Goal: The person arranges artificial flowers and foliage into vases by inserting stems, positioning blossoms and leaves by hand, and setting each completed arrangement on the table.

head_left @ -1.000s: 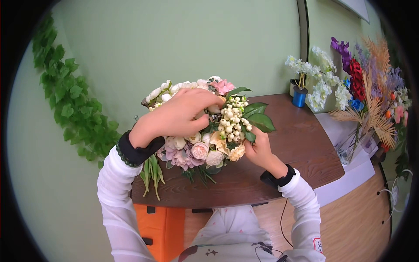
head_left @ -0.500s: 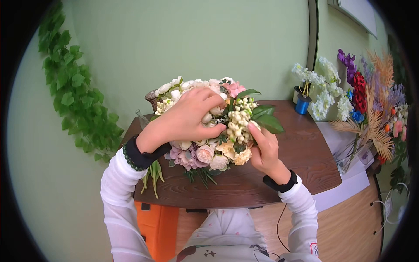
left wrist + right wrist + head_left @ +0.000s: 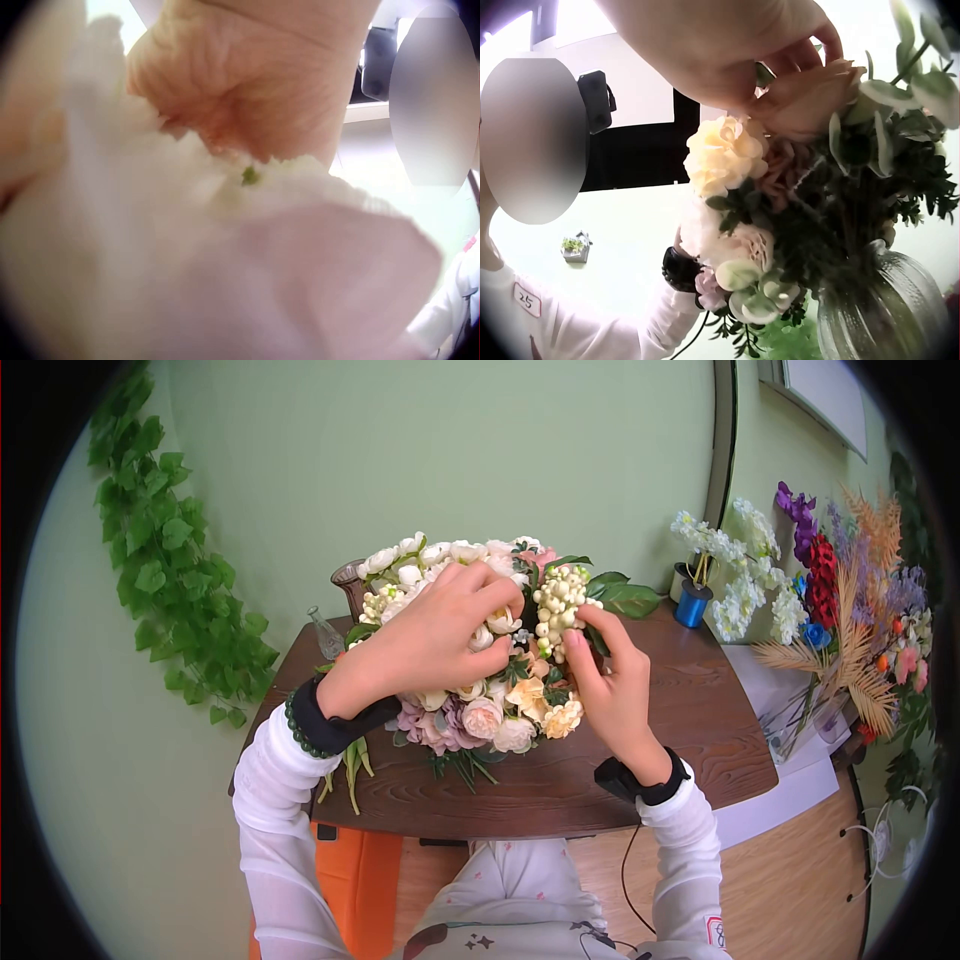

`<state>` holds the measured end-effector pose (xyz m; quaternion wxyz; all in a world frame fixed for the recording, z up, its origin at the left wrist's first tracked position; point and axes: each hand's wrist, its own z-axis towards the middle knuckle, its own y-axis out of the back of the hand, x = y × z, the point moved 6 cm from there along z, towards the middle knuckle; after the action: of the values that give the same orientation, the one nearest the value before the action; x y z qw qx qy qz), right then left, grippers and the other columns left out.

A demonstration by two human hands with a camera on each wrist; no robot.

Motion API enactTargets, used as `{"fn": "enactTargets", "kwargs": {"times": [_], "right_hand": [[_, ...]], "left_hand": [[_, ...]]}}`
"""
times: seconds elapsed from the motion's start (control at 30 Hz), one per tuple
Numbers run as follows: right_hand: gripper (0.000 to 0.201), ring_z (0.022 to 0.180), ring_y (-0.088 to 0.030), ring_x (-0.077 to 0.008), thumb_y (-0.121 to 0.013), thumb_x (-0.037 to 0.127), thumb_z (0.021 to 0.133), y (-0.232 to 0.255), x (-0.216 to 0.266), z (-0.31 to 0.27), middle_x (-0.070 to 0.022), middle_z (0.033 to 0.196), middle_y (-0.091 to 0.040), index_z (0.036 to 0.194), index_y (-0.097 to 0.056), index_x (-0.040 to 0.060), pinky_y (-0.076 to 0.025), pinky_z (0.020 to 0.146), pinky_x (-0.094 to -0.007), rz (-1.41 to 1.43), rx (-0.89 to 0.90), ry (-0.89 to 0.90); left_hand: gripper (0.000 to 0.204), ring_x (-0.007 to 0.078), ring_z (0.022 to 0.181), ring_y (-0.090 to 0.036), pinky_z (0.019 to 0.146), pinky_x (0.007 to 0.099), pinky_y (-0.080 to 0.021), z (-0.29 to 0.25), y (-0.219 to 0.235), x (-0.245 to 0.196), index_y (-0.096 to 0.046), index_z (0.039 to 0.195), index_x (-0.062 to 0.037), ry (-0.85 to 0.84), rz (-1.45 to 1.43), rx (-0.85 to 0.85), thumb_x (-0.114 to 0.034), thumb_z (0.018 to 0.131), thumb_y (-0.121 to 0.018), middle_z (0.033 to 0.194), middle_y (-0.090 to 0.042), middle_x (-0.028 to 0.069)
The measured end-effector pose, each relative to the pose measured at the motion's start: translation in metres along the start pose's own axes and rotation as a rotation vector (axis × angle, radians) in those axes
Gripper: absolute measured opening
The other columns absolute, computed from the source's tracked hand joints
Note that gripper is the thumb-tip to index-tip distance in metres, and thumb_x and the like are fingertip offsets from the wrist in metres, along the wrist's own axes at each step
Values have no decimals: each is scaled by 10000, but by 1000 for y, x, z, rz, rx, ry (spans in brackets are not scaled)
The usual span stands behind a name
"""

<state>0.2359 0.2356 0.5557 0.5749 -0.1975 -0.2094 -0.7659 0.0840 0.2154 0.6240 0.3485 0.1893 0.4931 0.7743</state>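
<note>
Head view: the left hand (image 3: 430, 625) bends over the bouquet (image 3: 482, 716), its grip unclear; the right hand (image 3: 617, 685) pinches white berries (image 3: 558, 600) at the bouquet's right.

The bouquet (image 3: 482, 717) and vases (image 3: 328, 637) suggest a florist's workroom.

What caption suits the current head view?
Left hand over white blooms, right hand touching cream berries, dark wooden table beneath.
</note>
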Motion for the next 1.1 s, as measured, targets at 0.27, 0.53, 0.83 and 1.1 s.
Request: {"fn": "enactTargets", "kwargs": {"times": [0.27, 0.53, 0.83, 1.1], "right_hand": [[177, 499, -517, -241, -613, 124, 744, -7, 4, 5, -96, 658, -602, 899, -593, 43, -426, 562, -328, -71, 101, 47], [294, 629, -597, -183, -523, 25, 762, -7, -2, 2, -108, 694, -596, 1054, -494, 31, -457, 581, -296, 200, 143, -232], [388, 668, -625, -249, -515, 41, 755, -7, 7, 10, -186, 804, -614, 1137, -457, 2, -474, 595, -321, 48, 172, 57], [246, 549, -616, -233, -579, 73, 774, -8, 6, 13, -130, 643, -604, 1005, -532, 1, -459, 515, -294, 6, 223, 77]], "left_hand": [[271, 283, 947, -419, 843, 356, -357, -4, 1, 0, -476, 938, -33, -15, -21, -66, -96, 697, -581, 934, -447, 110], [263, 280, 926, -422, 834, 348, -352, -8, 2, 3, -464, 924, -37, 1, -23, -91, -95, 695, -580, 918, -445, 106], [245, 275, 931, -430, 837, 349, -352, -6, 1, 3, -472, 928, -39, -6, -10, -108, -104, 715, -575, 926, -455, 105], [190, 267, 937, -444, 836, 342, -356, -6, 0, 4, -484, 929, -37, -6, -24, -126, -111, 770, -558, 931, -471, 100]]}}
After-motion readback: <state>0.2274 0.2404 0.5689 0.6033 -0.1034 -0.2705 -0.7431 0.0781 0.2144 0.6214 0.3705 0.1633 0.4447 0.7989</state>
